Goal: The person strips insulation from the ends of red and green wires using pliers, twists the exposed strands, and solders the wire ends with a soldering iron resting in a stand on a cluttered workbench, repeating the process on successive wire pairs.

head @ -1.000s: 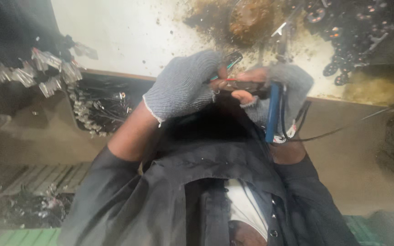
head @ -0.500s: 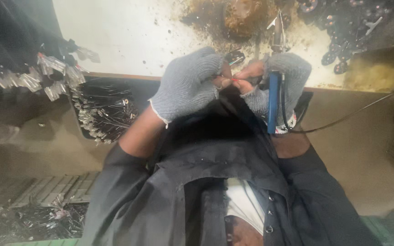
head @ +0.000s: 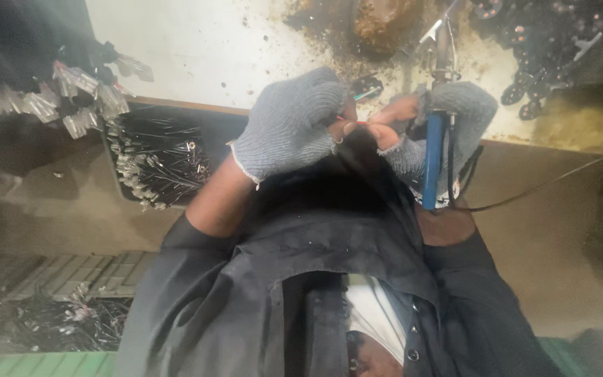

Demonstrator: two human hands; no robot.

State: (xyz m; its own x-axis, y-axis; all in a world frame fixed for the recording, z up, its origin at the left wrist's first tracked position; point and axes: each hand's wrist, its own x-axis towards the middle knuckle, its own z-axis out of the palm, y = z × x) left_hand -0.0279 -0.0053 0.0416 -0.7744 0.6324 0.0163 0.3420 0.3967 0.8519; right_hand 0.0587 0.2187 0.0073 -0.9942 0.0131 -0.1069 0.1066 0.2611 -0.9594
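Head view, left hand [head: 289, 126] curled, right hand [head: 448, 126] gripping blue-handled tool [head: 432, 164]

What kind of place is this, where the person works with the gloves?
Probably a small electronics or wire-assembly workshop. The right hand holds a blue-handled soldering iron with a cord, the left hand pinches thin wires, the white bench is burnt and stained, and a bin of wire bundles stands beside.

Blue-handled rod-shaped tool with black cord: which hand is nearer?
Right. The right hand in a grey knit glove grips the blue-handled tool; the left hand sits to its left, apart, pinching a thin red wire.
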